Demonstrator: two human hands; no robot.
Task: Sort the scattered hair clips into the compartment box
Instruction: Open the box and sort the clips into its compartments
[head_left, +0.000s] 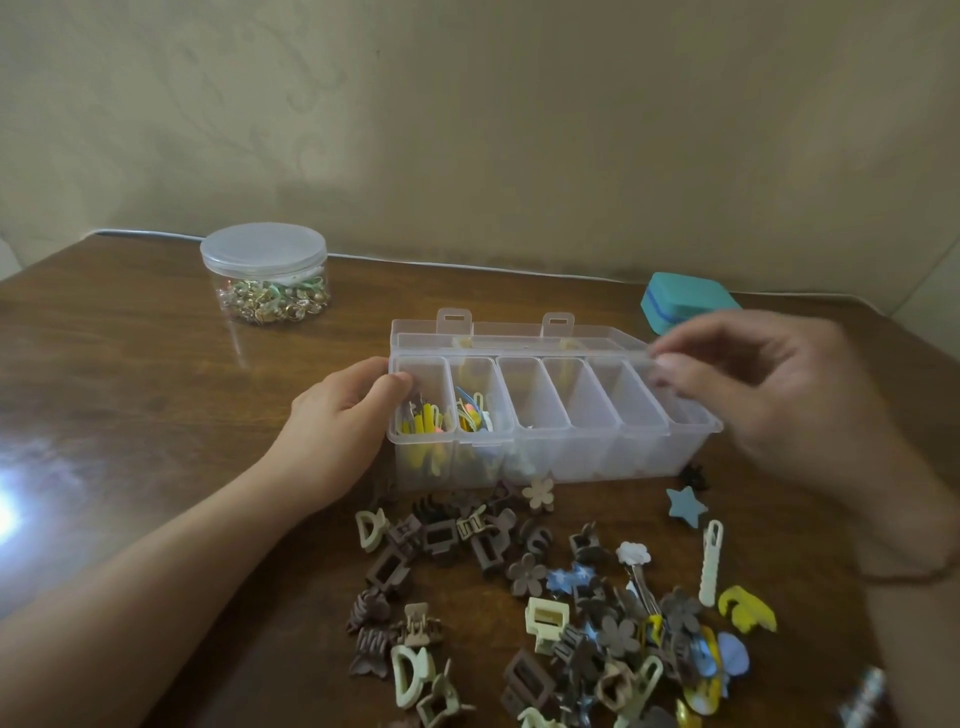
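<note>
At nine o'clock of the compartment box (545, 415), your left hand (343, 421) has its grip closed on the box's left end wall, thumb hooked over the rim into the first compartment. The box sits mid-desk (130, 389), lid open and lying back toward twelve, its long axis running nine to three, the compartments lined up across it. The two leftmost hold bright yellow and orange pieces; the rest look almost bare. It is thin clear plastic, light and likely to slide, so brace it by the end walls. At six o'clock the scattered hair clips (545, 613) lie loose, pointing every way: small, stiff, light claw and flower shapes, best pinched across the body, not the teeth. At three o'clock your right hand (789, 395) is blurred at the box's far right corner, fingers curled; whether it pinches the rim I cannot tell.
</note>
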